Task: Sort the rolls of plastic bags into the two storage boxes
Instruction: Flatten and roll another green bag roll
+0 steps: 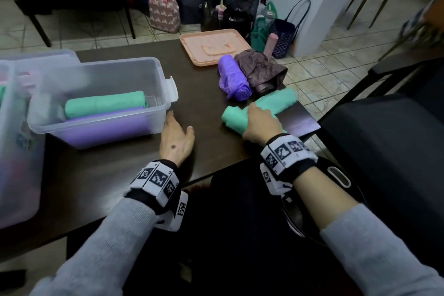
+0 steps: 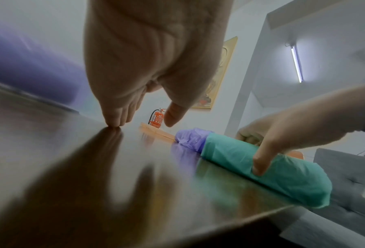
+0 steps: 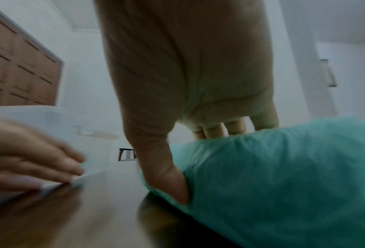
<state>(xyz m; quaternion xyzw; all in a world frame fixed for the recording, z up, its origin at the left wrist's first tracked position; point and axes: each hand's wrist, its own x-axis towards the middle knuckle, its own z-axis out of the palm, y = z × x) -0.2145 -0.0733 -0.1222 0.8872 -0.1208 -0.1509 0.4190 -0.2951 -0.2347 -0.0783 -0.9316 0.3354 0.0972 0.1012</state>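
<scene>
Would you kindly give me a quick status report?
Right hand grips green roll on table. Left hand open beside clear box. Purple roll waiting.

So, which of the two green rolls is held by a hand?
The green roll on the table: the right hand grips it. The other green roll lies untouched inside the clear box.

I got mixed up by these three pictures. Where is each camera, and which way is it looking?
Head: worn on the head, looking down at the table; both forearms show, right hand gripping the green roll.
Left wrist: under the left hand, looking low along the table, fingertips touching it.
Right wrist: under the right hand, looking at the green roll.
All three share that roll.
</scene>
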